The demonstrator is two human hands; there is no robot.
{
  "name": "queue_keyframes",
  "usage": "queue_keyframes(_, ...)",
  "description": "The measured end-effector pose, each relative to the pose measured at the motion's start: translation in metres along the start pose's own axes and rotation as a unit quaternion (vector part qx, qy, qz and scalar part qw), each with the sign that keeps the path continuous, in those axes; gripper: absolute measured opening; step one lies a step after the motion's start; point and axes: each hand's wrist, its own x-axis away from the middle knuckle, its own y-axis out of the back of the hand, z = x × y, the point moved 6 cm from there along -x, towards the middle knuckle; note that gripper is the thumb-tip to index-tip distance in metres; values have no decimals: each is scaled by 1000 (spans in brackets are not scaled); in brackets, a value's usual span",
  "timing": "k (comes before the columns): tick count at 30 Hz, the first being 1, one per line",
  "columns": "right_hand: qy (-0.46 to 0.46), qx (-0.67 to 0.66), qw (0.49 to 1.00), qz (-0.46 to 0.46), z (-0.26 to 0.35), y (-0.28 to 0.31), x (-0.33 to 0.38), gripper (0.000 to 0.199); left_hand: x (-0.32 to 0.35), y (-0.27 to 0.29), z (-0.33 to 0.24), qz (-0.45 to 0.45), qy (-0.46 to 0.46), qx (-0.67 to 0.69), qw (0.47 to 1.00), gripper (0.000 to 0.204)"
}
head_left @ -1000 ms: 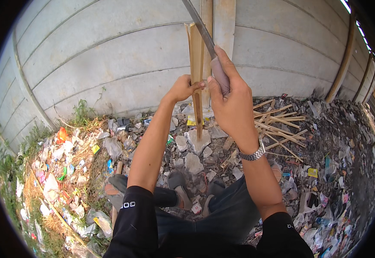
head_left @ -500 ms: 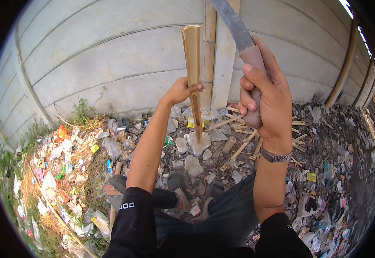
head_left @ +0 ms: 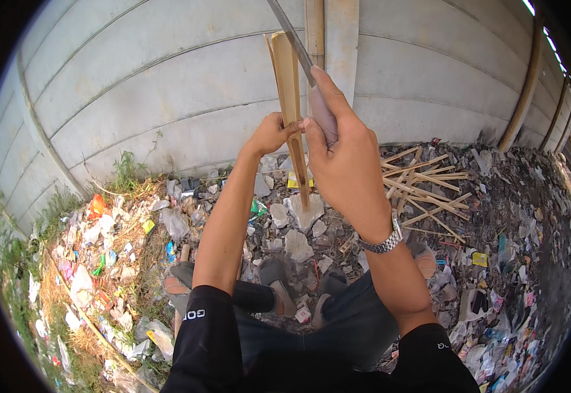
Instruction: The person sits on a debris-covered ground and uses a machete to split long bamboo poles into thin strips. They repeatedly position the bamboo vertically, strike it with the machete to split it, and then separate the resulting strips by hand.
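Note:
My left hand (head_left: pixel 274 135) is closed around the middle of a split bamboo piece (head_left: pixel 288 78). The bamboo stands nearly upright, its lower end on a pale stone slab (head_left: pixel 307 213) between my feet. A thin strip is parting from its left side at the top. In my right hand (head_left: pixel 347 154) is a machete (head_left: pixel 296 46), gripped by its brown handle. The blade slants up to the left and, in this view, crosses the bamboo's upper right edge; I cannot tell whether they touch. My right thumb is close to my left thumb.
A pile of split bamboo sticks (head_left: pixel 423 187) lies right of the slab. Litter and grass (head_left: pixel 95 262) cover the ground at left, more rubbish (head_left: pixel 488 308) at right. A concrete wall (head_left: pixel 187 85) with a bamboo pole (head_left: pixel 315 33) rises ahead. A stick (head_left: pixel 182 288) is beside my left foot.
My right hand has brought the machete leftward and down, from right of the bamboo to its upper end. My left hand keeps its hold, with the bamboo tilted slightly more to the left.

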Motion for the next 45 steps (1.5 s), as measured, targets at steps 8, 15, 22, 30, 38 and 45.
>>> queue_keyframes(8,23,-95,995,-1,6,1,-1,59,-4,3,20,-2,-55,-30,998,32)
queue_keyframes(15,-102,-354,929,-20,16,45,-12,56,0,-11,-7,15,6,-6,1000,27)
queue_keyframes(22,146,-35,981,-127,36,40,12,56,7,-11,-22,-7,-12,-74,997,34)
queue_keyframes(30,99,-101,987,-80,-9,2,4,58,-9,-11,-1,-10,-42,-56,997,37)
queue_keyframes(38,49,-238,965,-101,21,44,15,58,1,-5,-6,-19,-9,-29,999,34)
queue_keyframes(45,60,-16,996,-67,1,12,9,56,2,-20,-20,-16,-34,-53,998,33)
